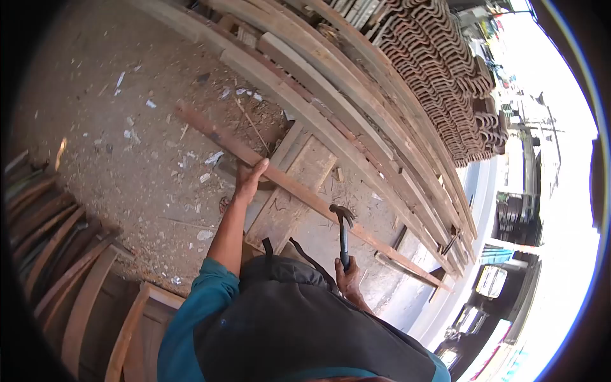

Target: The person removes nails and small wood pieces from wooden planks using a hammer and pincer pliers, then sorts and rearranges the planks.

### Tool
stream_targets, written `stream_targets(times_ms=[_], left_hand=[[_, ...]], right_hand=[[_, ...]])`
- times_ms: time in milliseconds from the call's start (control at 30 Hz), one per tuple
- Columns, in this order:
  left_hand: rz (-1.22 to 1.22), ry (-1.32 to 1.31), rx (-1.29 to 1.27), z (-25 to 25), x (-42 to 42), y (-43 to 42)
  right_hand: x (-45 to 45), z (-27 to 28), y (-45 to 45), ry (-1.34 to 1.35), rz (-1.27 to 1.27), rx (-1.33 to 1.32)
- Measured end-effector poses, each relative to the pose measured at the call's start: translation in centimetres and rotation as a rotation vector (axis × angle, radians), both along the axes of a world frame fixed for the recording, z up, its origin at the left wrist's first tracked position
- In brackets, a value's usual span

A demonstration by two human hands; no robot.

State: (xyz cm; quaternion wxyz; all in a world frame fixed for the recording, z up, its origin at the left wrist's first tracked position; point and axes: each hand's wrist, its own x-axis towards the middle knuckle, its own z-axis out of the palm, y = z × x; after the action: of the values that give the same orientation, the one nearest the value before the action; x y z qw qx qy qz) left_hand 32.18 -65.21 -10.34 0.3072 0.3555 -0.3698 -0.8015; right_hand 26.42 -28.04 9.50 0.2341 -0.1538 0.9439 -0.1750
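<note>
A long, narrow wooden plank point(299, 191) runs slantwise across the middle of the head view. My left hand point(251, 179) is closed around it left of centre, with the thumb over its upper face. In my right hand point(348, 275) is a claw hammer point(344, 237), gripped low on its blue handle. Its dark metal head overlaps the plank in view; whether they touch I cannot tell. Below the plank lies a wider wooden board point(299, 172), scattered with shavings or small scraps.
Long timber beams point(331, 130) lie side by side beyond the plank. Behind them rise stacked wavy roof tiles point(439, 83). Curved wooden pieces point(57, 254) stand at the lower left. The dirt floor point(153, 172) is littered with chips and white scraps.
</note>
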Motion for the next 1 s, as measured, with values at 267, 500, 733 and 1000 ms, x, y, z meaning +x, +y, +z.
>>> stream_targets(times_ms=[267, 500, 733, 1000], left_hand=[[0.226, -0.594, -0.551, 5.6, -0.4, 2.8], [-0.440, -0.561, -1.519, 13.1, -7.8, 20.3], [-0.804, -0.847, -1.770, 9.4, -11.7, 26.4], [-1.014, -1.095, -1.738, 9.3, -15.6, 24.6]], right_hand=[[10.0, -7.2, 20.9, -0.126, -0.405, 0.138], [20.2, -19.0, 34.8, -0.705, -0.893, 0.285], [33.2, -22.1, 43.6, -0.662, -1.126, 0.254], [35.9, -27.8, 40.3, -0.603, -1.302, 0.181]])
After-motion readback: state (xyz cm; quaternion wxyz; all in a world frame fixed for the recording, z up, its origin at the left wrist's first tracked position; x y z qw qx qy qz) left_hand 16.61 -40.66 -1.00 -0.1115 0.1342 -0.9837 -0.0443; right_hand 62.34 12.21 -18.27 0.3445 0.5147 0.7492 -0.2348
